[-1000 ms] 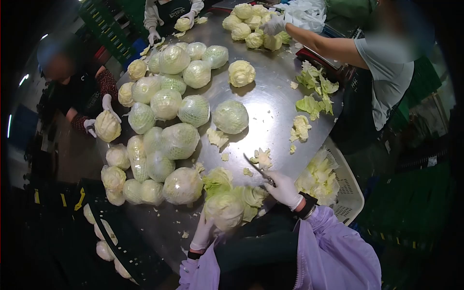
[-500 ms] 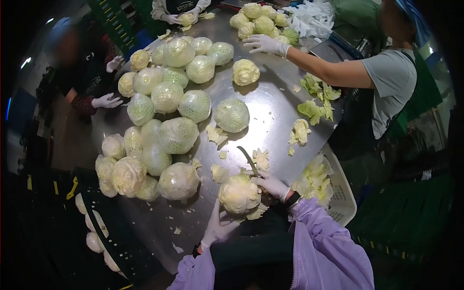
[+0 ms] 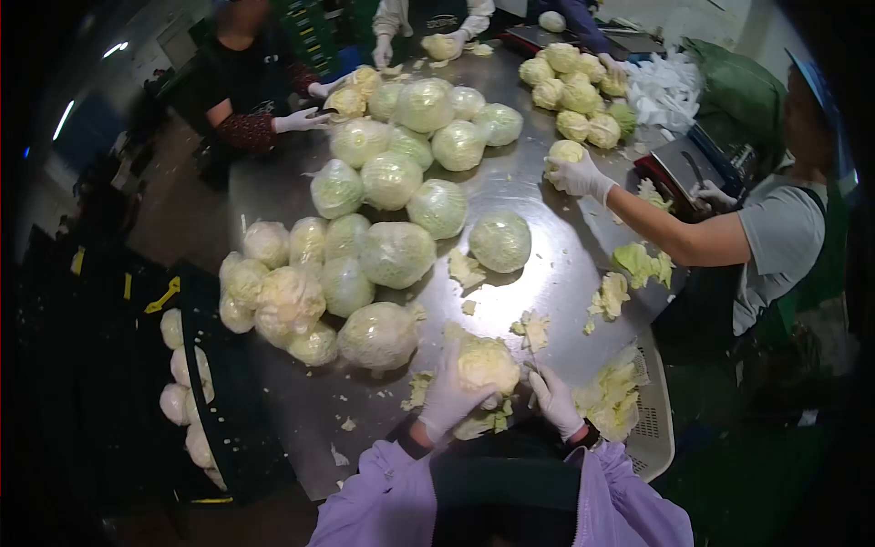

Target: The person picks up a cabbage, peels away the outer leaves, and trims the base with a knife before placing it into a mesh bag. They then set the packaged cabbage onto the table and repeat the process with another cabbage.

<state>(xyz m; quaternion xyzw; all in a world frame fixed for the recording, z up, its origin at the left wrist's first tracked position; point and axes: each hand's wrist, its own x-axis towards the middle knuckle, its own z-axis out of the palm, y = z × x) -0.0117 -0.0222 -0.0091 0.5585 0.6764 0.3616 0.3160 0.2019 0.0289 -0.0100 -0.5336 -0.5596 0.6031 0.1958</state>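
Close in front of me is a trimmed pale cabbage (image 3: 488,366) with its cut side towards me. My left hand (image 3: 448,394), in a white glove, is wrapped round its left side and steadies it. Just to the right of the cabbage, my right hand (image 3: 556,401), gloved too, is closed on a knife (image 3: 533,366). Its thin blade shows edge-on, and the fingers cover the handle. Loose cabbage leaves (image 3: 485,421) lie beneath and in front of the cabbage. Left of it sits a film-wrapped cabbage (image 3: 378,335).
Many wrapped cabbages (image 3: 392,180) cover the left of the steel table (image 3: 510,196). A white basket (image 3: 658,410) of leaves stands at its right edge, a dark crate (image 3: 228,428) at left. Several co-workers stand around; one at right grips a cabbage (image 3: 567,151) and a knife.
My left hand has moved up round the cabbage, which has turned. My right hand has drawn off to its right with the knife. The right co-worker has taken hold of a cabbage.
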